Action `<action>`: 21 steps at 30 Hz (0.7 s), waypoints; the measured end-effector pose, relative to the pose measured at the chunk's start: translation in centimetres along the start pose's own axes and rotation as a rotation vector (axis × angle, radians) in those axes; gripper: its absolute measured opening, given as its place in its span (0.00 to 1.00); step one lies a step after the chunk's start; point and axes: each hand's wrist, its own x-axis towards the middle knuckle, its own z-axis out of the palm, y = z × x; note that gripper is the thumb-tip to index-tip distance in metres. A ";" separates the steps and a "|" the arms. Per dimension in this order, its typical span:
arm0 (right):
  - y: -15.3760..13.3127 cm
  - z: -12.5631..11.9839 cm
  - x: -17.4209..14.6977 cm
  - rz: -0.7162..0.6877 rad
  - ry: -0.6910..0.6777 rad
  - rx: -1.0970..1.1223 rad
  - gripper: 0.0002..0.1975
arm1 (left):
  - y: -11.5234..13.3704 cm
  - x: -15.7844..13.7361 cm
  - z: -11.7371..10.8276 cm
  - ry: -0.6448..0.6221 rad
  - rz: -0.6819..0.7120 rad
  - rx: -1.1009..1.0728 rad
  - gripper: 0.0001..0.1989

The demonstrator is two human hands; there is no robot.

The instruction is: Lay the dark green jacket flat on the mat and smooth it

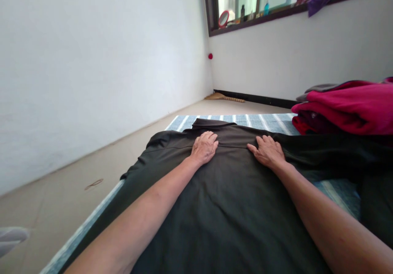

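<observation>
A dark collared shirt (pixel 221 204) lies spread out with its collar at the far end and a seam running across below it. The visible side looks like its back. My left hand (pixel 205 147) rests flat on the cloth near the seam, left of the middle. To its right, my right hand (pixel 268 151) lies on the same seam with its fingers apart. Neither hand grips the cloth. One sleeve stretches off to the right, and the left sleeve is mostly out of sight. Light wrinkles run through the shirt below my hands.
Beneath the shirt is a blue-and-white striped mat (pixel 264 121). Folded pink and dark clothes (pixel 353 106) are stacked at the right. A broom (pixel 225 97) lies in the far corner, and a thin loop (pixel 93 184) on the floor. White walls stand left and ahead, below a window sill (pixel 260 21).
</observation>
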 end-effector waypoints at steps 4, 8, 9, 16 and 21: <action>0.2 -0.1 0.2 0.004 -0.004 0.004 0.31 | -0.6 1.7 0.6 -0.132 0.037 0.000 0.17; 0.3 -0.3 0.3 0.009 -0.011 0.021 0.30 | 0.6 1.1 0.4 -0.108 -0.003 0.041 0.19; 0.3 -0.3 0.3 0.010 -0.012 0.023 0.30 | 1.1 0.7 0.3 -0.098 -0.003 0.046 0.20; 0.4 -0.4 0.3 0.017 -0.013 0.027 0.29 | 2.2 -0.3 1.1 -0.250 0.042 0.001 0.30; 0.4 -0.5 0.2 0.010 0.000 0.029 0.28 | 2.5 -0.6 0.2 -0.248 0.014 0.016 0.32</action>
